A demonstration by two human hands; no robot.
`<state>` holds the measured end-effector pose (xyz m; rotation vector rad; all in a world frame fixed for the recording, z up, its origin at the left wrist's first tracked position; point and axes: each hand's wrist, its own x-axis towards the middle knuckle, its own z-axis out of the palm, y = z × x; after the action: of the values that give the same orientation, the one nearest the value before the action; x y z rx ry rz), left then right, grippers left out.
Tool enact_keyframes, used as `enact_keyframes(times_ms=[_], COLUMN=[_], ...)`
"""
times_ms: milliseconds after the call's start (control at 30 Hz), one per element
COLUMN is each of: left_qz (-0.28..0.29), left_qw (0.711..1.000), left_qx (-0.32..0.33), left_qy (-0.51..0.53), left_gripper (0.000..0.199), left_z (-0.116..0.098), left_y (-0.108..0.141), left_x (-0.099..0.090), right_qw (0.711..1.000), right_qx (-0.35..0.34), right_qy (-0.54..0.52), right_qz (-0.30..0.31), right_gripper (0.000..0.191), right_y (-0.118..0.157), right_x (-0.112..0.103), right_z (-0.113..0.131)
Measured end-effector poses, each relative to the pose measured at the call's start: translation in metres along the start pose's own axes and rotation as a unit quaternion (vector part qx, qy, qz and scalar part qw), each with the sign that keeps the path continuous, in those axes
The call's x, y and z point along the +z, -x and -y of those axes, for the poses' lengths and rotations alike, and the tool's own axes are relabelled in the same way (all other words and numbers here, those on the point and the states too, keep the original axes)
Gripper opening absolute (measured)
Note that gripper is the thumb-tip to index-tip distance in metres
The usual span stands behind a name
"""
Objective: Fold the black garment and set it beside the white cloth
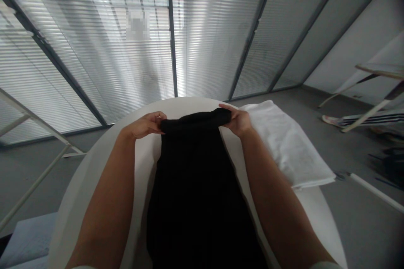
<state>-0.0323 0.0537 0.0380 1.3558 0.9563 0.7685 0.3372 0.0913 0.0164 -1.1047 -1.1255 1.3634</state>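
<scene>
A black cloth garment [198, 185], its exact kind unclear, lies lengthwise over the white round table [104, 185], reaching down to the bottom of the view. Its far end is folded or rolled into a thick band. My left hand [145, 125] is closed on the left end of this band, thumb and fingers pinching it. At the right end, my right hand [238, 118] grips the band the same way, with one finger stretched along the top. Beside my right forearm lies a folded white cloth [280, 143] on the table.
Glass panels with blinds [205, 38] stand beyond the table. A white metal frame [34, 122] is on the left, with papers [31, 235] at lower left. To the right are a wooden-edged table [378, 71] and a person's leg in striped trousers [362, 118].
</scene>
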Motion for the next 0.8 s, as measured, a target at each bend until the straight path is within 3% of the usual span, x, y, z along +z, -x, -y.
enact_keyframes(times_ms=[100,167,267,333,400,500,567,633,733,800], left_qz=[0.033,0.022,-0.062,-0.156,-0.207,-0.127,-0.08,-0.074,-0.057,-0.04], left_qw=[0.999,0.999,0.993,0.972,0.943,0.941,0.955,0.965,0.979,0.987], left_qx=[-0.028,-0.046,-0.063,-0.106,-0.179,-0.244,-0.219,-0.175,-0.132,-0.122], left_qy=[-0.009,-0.014,-0.074,-0.142,-0.192,-0.195,-0.184,-0.182,-0.143,-0.101], left_gripper=[0.034,0.03,0.025,0.028,0.038,0.053,0.058,0.061,0.052,0.048], left_z=[-0.005,-0.006,0.001,0.006,0.009,0.008,0.005,0.004,0.005,0.008], left_y=[0.006,0.004,-0.006,-0.011,-0.013,-0.008,-0.004,-0.001,0.002,0.004], left_x=[-0.002,-0.001,0.002,0.005,0.008,0.015,0.019,0.021,0.02,0.018], right_qw=[0.99,0.978,0.964,0.948,0.926,0.899,0.902,0.916,0.932,0.939], right_qx=[0.075,0.126,0.156,0.158,0.167,0.188,0.187,0.166,0.129,0.127], right_qy=[0.083,0.126,0.212,0.277,0.335,0.395,0.39,0.365,0.336,0.315], right_qz=[0.083,0.105,0.034,-0.026,-0.049,-0.026,0.009,0.032,0.037,0.056], right_gripper=[0.057,0.05,0.035,0.023,0.016,0.02,0.021,0.03,0.053,0.056], right_y=[0.006,0.009,0.008,0.005,0.003,0.004,0.006,0.01,0.013,0.014], right_x=[-0.005,-0.002,0.008,0.014,0.015,0.013,0.011,0.01,0.008,0.004], right_z=[0.014,0.021,0.021,0.015,0.006,-0.002,-0.002,0.0,0.004,0.004])
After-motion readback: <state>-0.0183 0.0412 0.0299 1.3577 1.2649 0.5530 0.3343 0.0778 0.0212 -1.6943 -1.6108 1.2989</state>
